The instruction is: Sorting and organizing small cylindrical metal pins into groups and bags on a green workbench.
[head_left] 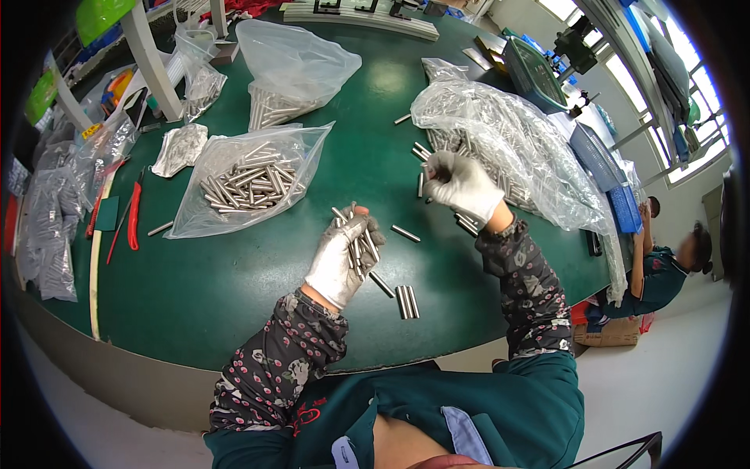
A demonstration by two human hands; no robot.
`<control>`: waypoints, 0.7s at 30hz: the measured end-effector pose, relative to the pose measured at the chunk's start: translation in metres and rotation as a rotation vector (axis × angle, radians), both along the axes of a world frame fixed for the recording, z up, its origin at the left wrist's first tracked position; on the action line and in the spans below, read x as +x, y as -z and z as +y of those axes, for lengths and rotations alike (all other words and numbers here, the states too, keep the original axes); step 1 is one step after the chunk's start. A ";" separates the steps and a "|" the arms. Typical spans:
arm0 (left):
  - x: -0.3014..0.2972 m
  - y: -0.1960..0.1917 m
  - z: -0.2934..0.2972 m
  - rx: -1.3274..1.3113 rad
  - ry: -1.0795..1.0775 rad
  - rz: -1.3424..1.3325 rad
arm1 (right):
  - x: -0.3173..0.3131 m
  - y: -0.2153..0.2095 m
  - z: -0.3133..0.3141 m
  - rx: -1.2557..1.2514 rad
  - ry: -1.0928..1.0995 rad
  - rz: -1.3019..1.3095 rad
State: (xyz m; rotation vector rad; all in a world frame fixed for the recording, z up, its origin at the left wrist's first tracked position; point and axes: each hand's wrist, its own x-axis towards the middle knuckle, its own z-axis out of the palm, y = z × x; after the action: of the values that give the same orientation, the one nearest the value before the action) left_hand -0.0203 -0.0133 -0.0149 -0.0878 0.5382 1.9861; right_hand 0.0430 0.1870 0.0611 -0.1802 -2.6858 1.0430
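My left hand (336, 264), in a white glove with grey fingertips, is closed around several short steel pins (367, 248) that stick out at different angles. To the right, my gloved right hand (462, 186) has its fingers curled in a pinch, with a steel pin (420, 184) upright at the fingertips. Beside that hand, loose pins spill from a large clear plastic bag (500, 117) full of the same pins. Between my hands one pin (405, 233) lies alone on the green table (234, 313). Nearer me, a few pins (407, 302) lie side by side, with another pin (381, 284) beside them.
An open clear bag of pins (254, 184) lies left of my left hand; another bag (293, 66) stands behind it. Farther left are a crumpled white glove (180, 150) and red-handled pliers (134, 215). Blue baskets (623, 207) and a seated person (664, 277) are at right.
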 end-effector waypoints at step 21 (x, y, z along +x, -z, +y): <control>0.001 -0.004 -0.001 0.011 -0.004 0.000 | -0.055 0.006 0.024 0.708 0.456 -0.723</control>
State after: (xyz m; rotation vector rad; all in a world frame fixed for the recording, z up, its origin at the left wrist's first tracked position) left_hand -0.0192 -0.0143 -0.0113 -0.0824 0.5275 1.9931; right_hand -0.0120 0.2107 0.0554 -1.1267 -3.1634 -0.1835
